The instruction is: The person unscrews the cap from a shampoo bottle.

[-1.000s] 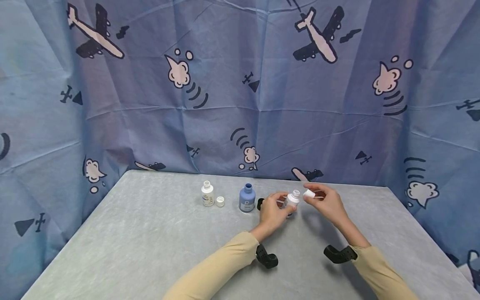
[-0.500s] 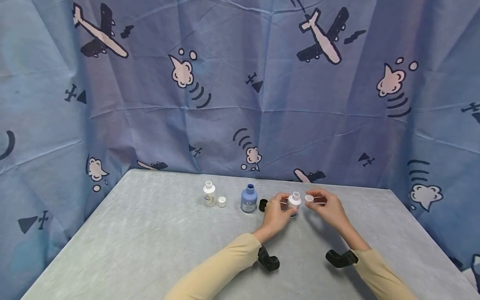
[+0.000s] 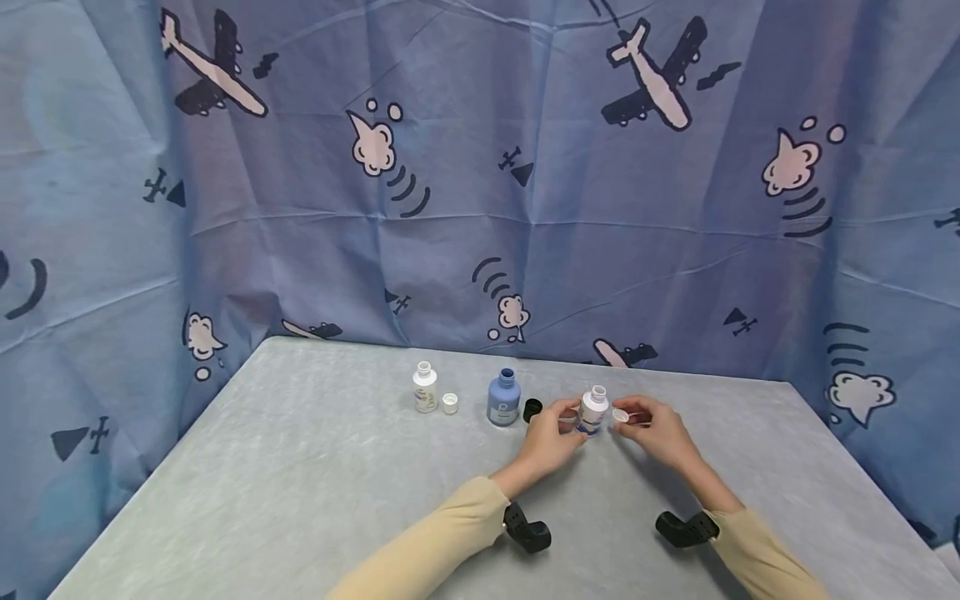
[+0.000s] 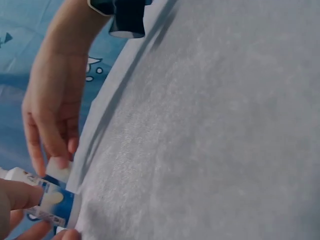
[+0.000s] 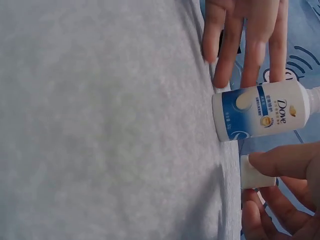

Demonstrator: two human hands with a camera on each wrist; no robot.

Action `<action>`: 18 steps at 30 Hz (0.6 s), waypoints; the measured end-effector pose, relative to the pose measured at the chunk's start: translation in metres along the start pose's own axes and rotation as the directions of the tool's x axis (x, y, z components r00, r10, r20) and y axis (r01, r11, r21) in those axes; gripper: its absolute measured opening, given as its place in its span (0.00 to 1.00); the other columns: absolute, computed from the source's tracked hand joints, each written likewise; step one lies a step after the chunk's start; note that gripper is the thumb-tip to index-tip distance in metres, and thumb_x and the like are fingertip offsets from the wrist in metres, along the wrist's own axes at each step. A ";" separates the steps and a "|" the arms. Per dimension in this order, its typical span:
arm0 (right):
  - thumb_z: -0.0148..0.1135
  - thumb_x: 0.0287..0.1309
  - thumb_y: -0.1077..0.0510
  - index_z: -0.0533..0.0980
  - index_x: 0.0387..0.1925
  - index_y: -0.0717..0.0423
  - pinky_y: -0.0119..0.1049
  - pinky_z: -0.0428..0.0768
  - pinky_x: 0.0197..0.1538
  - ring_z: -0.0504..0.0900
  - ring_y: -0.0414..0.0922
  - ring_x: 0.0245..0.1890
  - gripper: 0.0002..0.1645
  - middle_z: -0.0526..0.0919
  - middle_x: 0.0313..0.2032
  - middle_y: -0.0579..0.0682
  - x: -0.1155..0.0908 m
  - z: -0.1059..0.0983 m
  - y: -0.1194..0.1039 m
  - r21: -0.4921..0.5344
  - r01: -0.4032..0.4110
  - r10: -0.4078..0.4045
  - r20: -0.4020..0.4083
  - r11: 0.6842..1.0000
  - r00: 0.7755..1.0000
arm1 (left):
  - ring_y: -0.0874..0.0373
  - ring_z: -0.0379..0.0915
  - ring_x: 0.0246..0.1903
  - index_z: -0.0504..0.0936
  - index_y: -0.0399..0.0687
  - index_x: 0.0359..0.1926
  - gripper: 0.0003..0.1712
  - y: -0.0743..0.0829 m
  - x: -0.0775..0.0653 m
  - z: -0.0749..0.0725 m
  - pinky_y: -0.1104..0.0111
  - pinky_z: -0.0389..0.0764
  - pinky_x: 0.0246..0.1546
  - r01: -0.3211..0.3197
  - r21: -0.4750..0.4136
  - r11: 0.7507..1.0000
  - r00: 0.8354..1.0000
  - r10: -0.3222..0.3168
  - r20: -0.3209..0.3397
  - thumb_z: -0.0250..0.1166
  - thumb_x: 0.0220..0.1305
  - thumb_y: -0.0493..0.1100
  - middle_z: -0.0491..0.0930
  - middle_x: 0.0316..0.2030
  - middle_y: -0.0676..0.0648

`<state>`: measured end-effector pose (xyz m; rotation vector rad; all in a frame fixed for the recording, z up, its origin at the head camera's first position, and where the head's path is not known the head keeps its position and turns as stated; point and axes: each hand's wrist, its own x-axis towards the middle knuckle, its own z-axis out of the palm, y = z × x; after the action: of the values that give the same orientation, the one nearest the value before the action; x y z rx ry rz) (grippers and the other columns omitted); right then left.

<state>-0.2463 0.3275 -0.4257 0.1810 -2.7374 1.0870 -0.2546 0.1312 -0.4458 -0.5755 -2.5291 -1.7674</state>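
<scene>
A white Dove bottle (image 3: 592, 410) with a blue lower label stands uncapped on the table. My left hand (image 3: 553, 433) is at its left side. In the right wrist view the left fingers (image 5: 255, 50) look fairly straight, their tips at the bottle's side; the left wrist view has the thumb (image 4: 22, 194) overlapping the bottle. Whether they touch it is hard to tell. My right hand (image 3: 662, 433) pinches a small white cap (image 5: 257, 172) between thumb and fingers, low beside the bottle's right side. The cap's open end faces up in the head view.
To the left stand an open blue bottle (image 3: 504, 398) with a black cap (image 3: 532, 409) beside it. Farther left are an open small white bottle (image 3: 424, 387) and its white cap (image 3: 450, 403). A patterned blue curtain (image 3: 450, 167) hangs behind the grey table (image 3: 300, 467).
The right hand has lowered the white cap from neck height to near the table and turned it open end up. The left hand's fingers have loosened around the Dove bottle.
</scene>
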 end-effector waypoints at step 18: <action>0.67 0.50 0.67 0.78 0.45 0.66 0.33 0.79 0.35 0.83 0.53 0.38 0.17 0.83 0.42 0.64 0.003 0.006 0.009 -0.073 0.024 -0.017 0.094 0.997 0.995 | 0.51 0.68 0.63 0.71 0.40 0.64 0.26 0.001 -0.032 -0.064 0.64 0.70 0.63 -0.193 0.386 0.902 0.946 0.067 0.317 0.56 0.69 0.45 0.72 0.63 0.43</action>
<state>-0.2510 0.3298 -0.4348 0.2542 -2.8465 0.9945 -0.2373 0.0636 -0.4283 -1.0180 -2.8522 -1.1144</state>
